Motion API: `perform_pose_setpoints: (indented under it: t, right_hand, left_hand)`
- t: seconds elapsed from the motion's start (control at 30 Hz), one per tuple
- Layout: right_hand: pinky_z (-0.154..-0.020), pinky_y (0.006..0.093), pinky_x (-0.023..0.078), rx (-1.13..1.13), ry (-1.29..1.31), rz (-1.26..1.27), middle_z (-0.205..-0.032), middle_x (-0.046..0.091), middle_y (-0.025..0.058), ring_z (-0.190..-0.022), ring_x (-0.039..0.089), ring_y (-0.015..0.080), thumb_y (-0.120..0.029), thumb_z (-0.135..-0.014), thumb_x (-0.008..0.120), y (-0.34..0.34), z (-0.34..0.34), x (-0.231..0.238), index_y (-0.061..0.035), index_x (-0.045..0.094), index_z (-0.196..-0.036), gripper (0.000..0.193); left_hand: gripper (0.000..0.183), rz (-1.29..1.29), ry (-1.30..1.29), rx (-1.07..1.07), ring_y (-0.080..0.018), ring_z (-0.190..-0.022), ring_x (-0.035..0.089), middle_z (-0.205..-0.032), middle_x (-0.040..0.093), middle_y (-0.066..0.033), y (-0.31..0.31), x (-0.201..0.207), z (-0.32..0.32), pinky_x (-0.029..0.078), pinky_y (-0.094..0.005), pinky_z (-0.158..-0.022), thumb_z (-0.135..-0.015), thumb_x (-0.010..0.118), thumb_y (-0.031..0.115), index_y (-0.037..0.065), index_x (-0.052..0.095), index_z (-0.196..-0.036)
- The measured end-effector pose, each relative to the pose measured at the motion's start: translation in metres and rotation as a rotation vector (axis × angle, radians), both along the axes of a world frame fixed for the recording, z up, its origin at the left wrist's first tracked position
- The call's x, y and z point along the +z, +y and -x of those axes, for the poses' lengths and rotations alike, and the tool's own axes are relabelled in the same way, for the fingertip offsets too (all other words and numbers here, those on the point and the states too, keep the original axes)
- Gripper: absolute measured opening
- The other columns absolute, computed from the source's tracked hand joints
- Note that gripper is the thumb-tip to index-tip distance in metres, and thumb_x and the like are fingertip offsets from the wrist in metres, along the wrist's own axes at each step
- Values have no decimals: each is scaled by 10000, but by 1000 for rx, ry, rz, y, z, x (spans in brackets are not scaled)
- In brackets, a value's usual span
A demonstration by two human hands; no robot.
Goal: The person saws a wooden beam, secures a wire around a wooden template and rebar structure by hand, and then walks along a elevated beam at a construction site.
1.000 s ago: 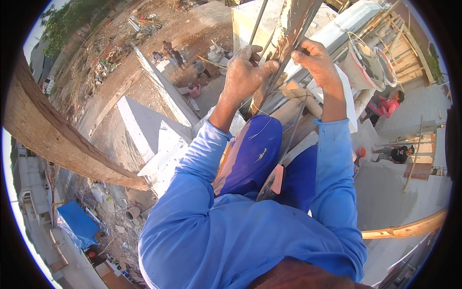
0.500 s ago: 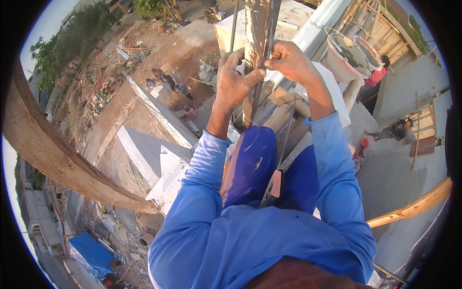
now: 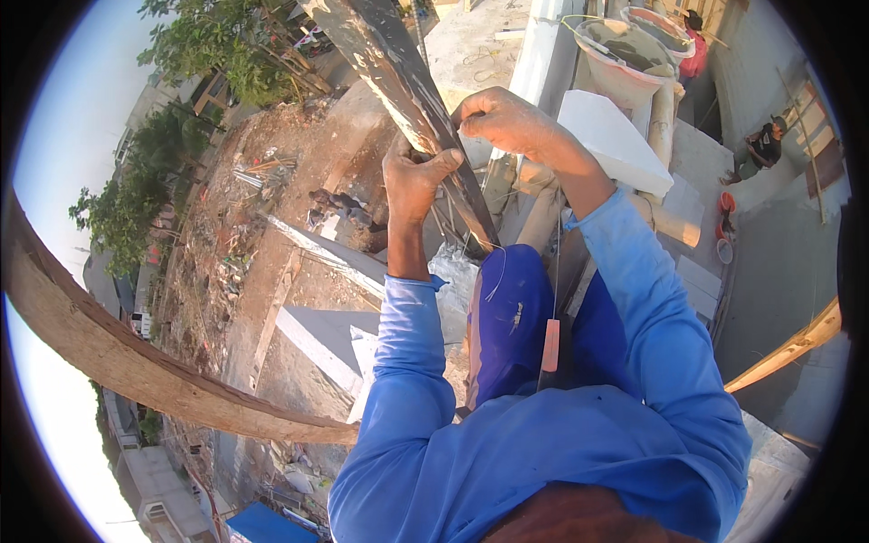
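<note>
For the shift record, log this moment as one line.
left hand: thumb against wooden post | right hand: fingers curled beside post, hold unclear | pink-handled tool: between thighs | bucket: front right

Open-air building site, rubble-strewn dirt ground, bucket of grey mortar, rough timber post, white block

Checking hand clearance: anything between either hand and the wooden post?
Nothing visible. The left hand has its thumb across the wooden post; the right hand is at its right edge, contact there unclear.
</note>
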State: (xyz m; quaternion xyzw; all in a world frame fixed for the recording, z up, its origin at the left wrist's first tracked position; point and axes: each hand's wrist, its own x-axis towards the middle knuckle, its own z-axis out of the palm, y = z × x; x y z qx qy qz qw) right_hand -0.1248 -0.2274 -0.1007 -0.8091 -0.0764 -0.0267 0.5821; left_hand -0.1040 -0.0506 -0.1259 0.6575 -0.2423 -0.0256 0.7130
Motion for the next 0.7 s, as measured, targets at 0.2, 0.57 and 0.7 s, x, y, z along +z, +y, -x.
perform_pose_setpoints:
  t: [0.2,0.57,0.7]
  right_hand:
    - [-581,285,382,-82,-46,-104,-685,559,63,-650,484,123,-113,-750,571,5,1,-13,14,638,-817,159]
    - [-544,316,408,-91,-324,5,-726,575,91,-588,504,139,-130,-786,560,9,-6,-27,15,617,-792,155]
    - [-558,295,423,-17,-176,-71,-709,579,63,-602,516,133,-139,-839,536,-5,7,-25,15,634,-975,228]
  left_hand:
    - [483,16,-81,16,-137,-764,583,-890,619,-66,-2,-6,-4,486,-259,-669,-661,826,124,-19,563,-1039]
    - [541,34,-81,59,-150,-840,564,-964,603,-82,-3,-2,4,460,-265,-758,-681,826,182,-28,532,-1083]
    - [553,-94,-100,214,-160,-857,541,-969,563,-95,-12,-9,37,453,-278,-766,-720,798,218,-36,489,-1102]
